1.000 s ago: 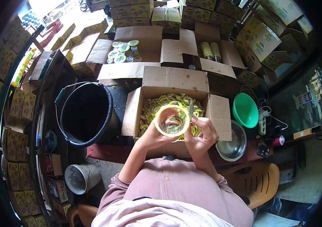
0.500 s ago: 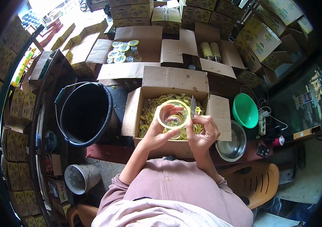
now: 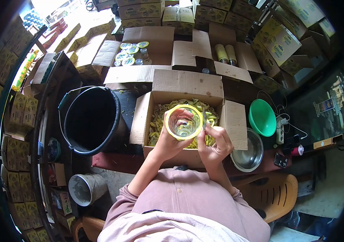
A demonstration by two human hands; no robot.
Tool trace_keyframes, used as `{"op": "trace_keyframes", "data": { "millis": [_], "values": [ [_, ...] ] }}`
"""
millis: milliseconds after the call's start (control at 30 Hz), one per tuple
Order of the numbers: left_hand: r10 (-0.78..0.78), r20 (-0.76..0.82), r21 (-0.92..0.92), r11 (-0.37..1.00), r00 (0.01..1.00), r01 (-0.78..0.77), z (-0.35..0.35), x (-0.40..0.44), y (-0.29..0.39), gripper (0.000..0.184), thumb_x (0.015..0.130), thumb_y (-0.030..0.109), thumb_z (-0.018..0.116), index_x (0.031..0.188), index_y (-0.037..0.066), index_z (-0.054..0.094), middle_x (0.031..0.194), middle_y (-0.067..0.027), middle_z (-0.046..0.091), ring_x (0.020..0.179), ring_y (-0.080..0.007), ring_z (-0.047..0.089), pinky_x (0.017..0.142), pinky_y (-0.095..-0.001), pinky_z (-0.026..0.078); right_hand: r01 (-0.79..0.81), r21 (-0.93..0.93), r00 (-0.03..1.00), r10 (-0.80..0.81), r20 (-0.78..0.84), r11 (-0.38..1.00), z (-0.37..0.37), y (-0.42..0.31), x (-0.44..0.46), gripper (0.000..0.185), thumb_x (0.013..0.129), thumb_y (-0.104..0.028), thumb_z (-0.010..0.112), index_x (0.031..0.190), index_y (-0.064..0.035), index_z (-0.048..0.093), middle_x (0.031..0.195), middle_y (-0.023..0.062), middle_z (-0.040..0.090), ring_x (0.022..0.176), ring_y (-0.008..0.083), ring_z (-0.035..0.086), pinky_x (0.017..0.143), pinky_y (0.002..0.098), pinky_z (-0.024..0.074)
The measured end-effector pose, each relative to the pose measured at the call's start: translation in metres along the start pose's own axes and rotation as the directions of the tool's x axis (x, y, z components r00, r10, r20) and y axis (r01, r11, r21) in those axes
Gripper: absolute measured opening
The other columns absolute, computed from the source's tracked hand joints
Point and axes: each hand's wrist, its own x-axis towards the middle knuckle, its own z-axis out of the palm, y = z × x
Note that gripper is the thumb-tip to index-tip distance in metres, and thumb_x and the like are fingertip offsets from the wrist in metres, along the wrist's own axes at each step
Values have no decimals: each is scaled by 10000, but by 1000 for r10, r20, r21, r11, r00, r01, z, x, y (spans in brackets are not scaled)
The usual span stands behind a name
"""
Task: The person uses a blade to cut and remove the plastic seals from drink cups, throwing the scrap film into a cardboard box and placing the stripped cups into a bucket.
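On your far left, a black bucket [image 3: 117, 121] stands beside the open carton [image 3: 235, 126], whose bed of yellow-green strips [image 3: 158, 117] lies below your hands on the worktop [image 3: 128, 103]. Your left hand [image 3: 168, 140] is curled around the side of the clear cup [image 3: 184, 126], thumb along the near side, so it has a firm hold rather than an open palm. The cup is over the carton, in front of your chest, its yellow rim tipped up toward you so that you look down into it. It looks light and thin-walled, probably smooth enough to slip if wet and likely to give under a hard squeeze; a gentle grip low around the wall, clear of the rim, should suit it best. Just right of the rim is a thin grey blade [image 3: 204, 117], which looks stiff and is best held well back from its edge. Your right hand [image 3: 215, 145] pinches its lower end between thumb and fingers; whether the blade touches the rim you cannot tell. Farther right sit a metal bowl [image 3: 248, 156] and a green bowl [image 3: 263, 117].
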Motion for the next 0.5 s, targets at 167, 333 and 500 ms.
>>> {"op": "trace_keyframes", "data": {
  "millis": [167, 333, 500],
  "values": [
    [4, 72, 109, 994, 997, -12, -4, -1, 5, 666, 641, 31, 734, 1183, 23, 346, 1086, -106, 458, 1000, -189, 515, 858, -305, 434, -26, -3, 999, 26, 25, 1000, -3, 3, 5, 264, 630, 68, 660, 871, -41, 647, 701, 73, 589, 617, 164, 593, 577, 257, 482],
    [-41, 155, 145, 989, 987, 19, -11, 0, 6, 662, 605, 52, 742, 1160, 16, 383, 1076, -96, 465, 1011, -189, 498, 874, -310, 419, -75, 125, 992, 62, 110, 989, -8, 14, 8, 266, 639, 72, 656, 882, -34, 641, 689, 77, 583, 615, 171, 593, 572, 258, 477],
    [-69, 192, 1, 998, 979, 70, -12, 3, 5, 646, 613, 36, 717, 1163, 19, 380, 1062, -87, 466, 1010, -169, 492, 872, -293, 419, -73, 126, 992, 59, 111, 989, -9, 12, 8, 240, 653, 56, 663, 873, -36, 632, 695, 80, 587, 627, 178, 603, 572, 264, 481]
  ]
}}
